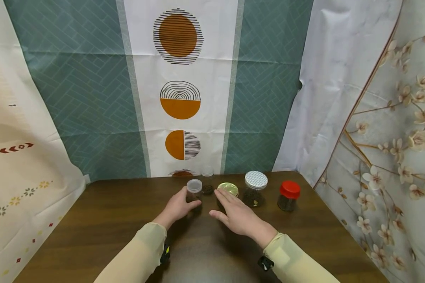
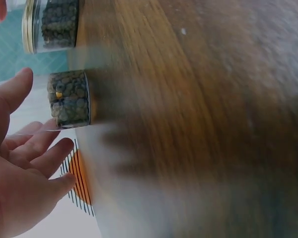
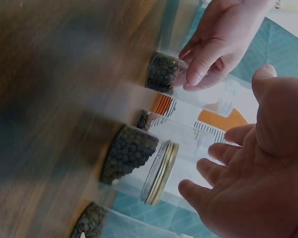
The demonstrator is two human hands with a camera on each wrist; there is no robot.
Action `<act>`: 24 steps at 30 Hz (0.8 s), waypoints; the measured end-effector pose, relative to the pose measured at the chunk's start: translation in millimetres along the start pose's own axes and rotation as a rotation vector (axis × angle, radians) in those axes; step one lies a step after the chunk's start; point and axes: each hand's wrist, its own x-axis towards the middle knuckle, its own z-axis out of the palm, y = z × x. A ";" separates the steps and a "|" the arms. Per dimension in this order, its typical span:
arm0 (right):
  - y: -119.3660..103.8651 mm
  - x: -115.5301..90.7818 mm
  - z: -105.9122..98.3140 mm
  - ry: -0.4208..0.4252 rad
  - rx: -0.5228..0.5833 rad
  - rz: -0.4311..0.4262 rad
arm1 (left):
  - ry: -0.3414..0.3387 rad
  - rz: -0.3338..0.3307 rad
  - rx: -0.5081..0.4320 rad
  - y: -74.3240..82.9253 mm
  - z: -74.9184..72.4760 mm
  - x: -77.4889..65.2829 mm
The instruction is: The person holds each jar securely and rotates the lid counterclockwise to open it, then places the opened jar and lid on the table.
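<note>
My left hand (image 1: 177, 207) grips a small clear jar (image 1: 194, 187) with a translucent white lid. In the right wrist view its thumb lies across the front of that jar, with dark bean-like pieces (image 3: 162, 73) filling the lower part. My right hand (image 1: 236, 215) has its fingers extended at a gold-lidded jar (image 1: 229, 188) and holds nothing. The right wrist view shows those fingertips (image 3: 191, 191) close to the gold lid (image 3: 161, 172); whether they touch it I cannot tell. That jar also contains dark round pieces.
Behind the held jar stands another clear jar (image 1: 207, 181). To the right are a jar with a white patterned lid (image 1: 255, 188) and a red-lidded jar (image 1: 289, 195). They stand toward the back of the brown wooden table (image 1: 127, 204). Patterned cloths (image 1: 262, 78) hang behind and beside it.
</note>
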 end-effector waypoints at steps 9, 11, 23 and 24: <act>-2.5 -4.3 -2.0 -0.031 0.119 0.033 | -0.029 0.000 0.013 -1.3 -5.2 -9.3; -2.5 -5.6 -3.0 -0.043 0.147 0.038 | -0.036 0.003 0.024 -0.1 -6.6 -12.1; 0.2 -12.6 -5.6 -0.074 0.223 0.049 | -0.090 0.054 0.116 8.4 -14.2 -32.7; 0.1 -13.4 -6.0 -0.074 0.225 0.048 | -0.091 0.055 0.127 8.6 -14.4 -34.4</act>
